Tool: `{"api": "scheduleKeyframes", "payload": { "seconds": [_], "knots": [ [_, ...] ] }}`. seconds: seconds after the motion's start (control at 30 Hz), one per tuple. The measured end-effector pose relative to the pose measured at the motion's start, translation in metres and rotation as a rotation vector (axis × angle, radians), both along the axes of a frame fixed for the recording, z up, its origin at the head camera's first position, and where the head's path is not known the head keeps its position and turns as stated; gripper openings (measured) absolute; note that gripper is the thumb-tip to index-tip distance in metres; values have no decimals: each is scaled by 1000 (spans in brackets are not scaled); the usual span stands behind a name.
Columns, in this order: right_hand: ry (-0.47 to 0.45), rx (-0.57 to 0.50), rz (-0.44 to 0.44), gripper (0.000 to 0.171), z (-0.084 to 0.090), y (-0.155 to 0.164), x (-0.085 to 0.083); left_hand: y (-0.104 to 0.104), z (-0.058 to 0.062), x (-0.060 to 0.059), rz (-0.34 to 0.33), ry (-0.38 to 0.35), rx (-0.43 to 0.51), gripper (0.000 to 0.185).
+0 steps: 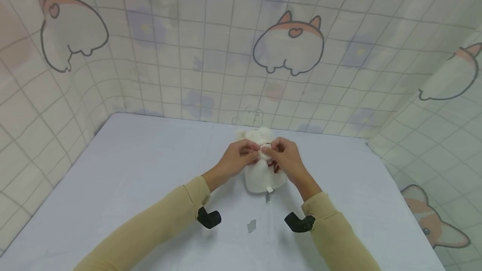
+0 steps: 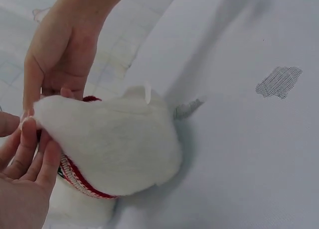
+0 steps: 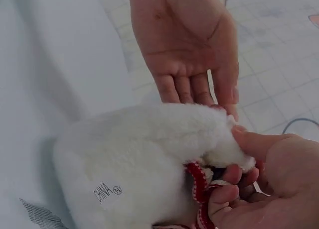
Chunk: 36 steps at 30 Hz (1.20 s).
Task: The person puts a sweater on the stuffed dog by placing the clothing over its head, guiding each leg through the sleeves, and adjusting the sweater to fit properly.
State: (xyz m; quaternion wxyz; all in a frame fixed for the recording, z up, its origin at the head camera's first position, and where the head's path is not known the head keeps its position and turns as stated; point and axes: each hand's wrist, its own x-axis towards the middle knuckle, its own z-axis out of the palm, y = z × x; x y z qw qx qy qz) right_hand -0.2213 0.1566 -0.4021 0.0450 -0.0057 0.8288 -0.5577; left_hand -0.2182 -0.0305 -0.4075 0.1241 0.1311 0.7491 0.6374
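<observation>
A white plush toy (image 1: 260,179) lies on the table under both hands. My left hand (image 1: 237,158) pinches its upper part between thumb and fingers from the left. From the right, my right hand (image 1: 289,160) pinches the same part, its thumb close beside the left fingertips. A red and white knitted band (image 3: 198,186) runs round the toy beneath the pinched part and is partly hidden by the fingers. In the right wrist view, a white label (image 3: 107,193) printed "CHINA" shows on the toy's lower end.
The toy rests near the far edge of a table (image 1: 169,149) with a pale cover. A grey patch (image 1: 251,226) marks the cover nearer the person. Behind and at both sides hangs a checked curtain (image 1: 218,53) with corgi drawings. Black mounts (image 1: 208,218) sit at the wrists.
</observation>
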Motion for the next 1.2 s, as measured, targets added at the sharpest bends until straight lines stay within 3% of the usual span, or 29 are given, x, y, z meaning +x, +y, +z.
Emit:
{"api": "scheduleKeyframes", "payload": {
  "seconds": [0.1, 0.2, 0.37, 0.57, 0.7, 1.03, 1.2],
  "knots": [
    [-4, 12, 0, 32, 4, 3, 1, 1, -1, 0, -3, 5, 32, 21],
    [-14, 17, 27, 36, 6, 6, 2, 1, -3, -2, -3, 27, 8, 21],
    [-12, 8, 78, 37, 6, 12, 1, 0, -11, -9, 2, 117, -125, 22],
    [-19, -11, 143, 34, 4, 19, 2, -1, -22, -19, -48, 304, -291, 35],
    [-25, -20, 188, 35, 0, 25, 2, -1, -22, -22, -75, 369, -384, 37],
    [-70, -10, 218, 42, -12, 28, 0, 1, -22, -29, -140, 342, -536, 35],
    [-72, 113, 227, 43, -20, 26, -3, 2, -22, -32, -190, 310, -593, 43]
  ]
}}
